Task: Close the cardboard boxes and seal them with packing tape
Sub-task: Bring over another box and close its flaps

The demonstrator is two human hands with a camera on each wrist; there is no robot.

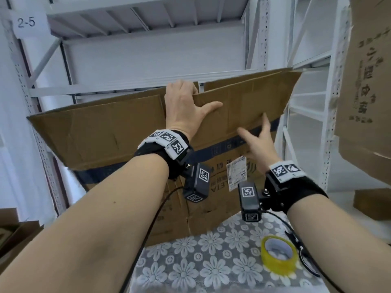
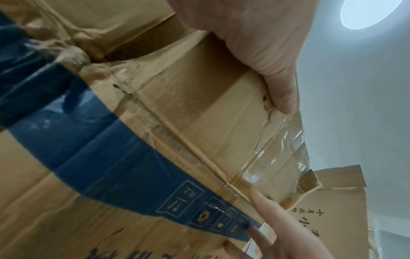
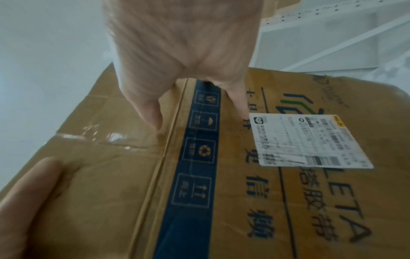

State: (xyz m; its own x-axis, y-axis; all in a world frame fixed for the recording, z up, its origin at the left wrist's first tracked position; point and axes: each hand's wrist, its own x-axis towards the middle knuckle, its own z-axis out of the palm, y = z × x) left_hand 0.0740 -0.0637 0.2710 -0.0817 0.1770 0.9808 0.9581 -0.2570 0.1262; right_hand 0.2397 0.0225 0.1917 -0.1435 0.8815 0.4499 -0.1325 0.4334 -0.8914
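A large brown cardboard box (image 1: pixel 211 199) with a dark blue stripe and a white shipping label (image 1: pixel 237 174) stands on the table in front of me. Its two long top flaps stand up. My left hand (image 1: pixel 186 100) grips the inner edge of the right flap (image 1: pixel 249 98), fingers curled over the edge and thumb flat on its face. From the left wrist that thumb (image 2: pixel 284 94) lies on the flap, which carries old clear tape. My right hand (image 1: pixel 258 140) is open, its straight fingers (image 3: pixel 150 113) touching the flap's fold above the stripe (image 3: pixel 199 157). A yellow tape roll (image 1: pixel 278 255) lies at the right.
The table wears a grey cloth with white flowers (image 1: pixel 211 261). White metal shelving (image 1: pixel 148 49) rises close behind the box. Another printed cardboard box (image 1: pixel 366 102) hangs in at the right, and more cardboard (image 1: pixel 17 235) sits at the lower left. Black cables run by the tape roll.
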